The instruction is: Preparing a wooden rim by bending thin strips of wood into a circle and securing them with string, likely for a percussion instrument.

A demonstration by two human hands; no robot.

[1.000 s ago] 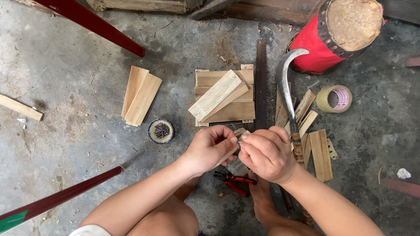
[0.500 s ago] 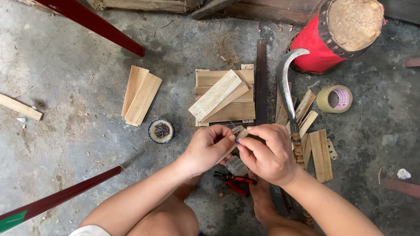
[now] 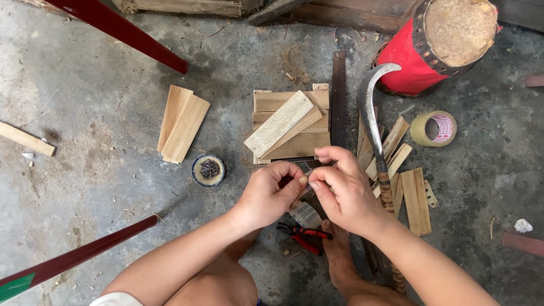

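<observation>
Pinching a small thin metal piece [image 3: 307, 174] between them, the left hand [image 3: 271, 192] and right hand [image 3: 343, 190] are now spreading slightly apart just below the stacked pale wooden slats [image 3: 289, 124], fingers still clenched on it.

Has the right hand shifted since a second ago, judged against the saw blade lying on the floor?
Cannot tell: the right hand sits just below the lower end of the saw blade, much as before, pinching something small together with the left hand.
</observation>
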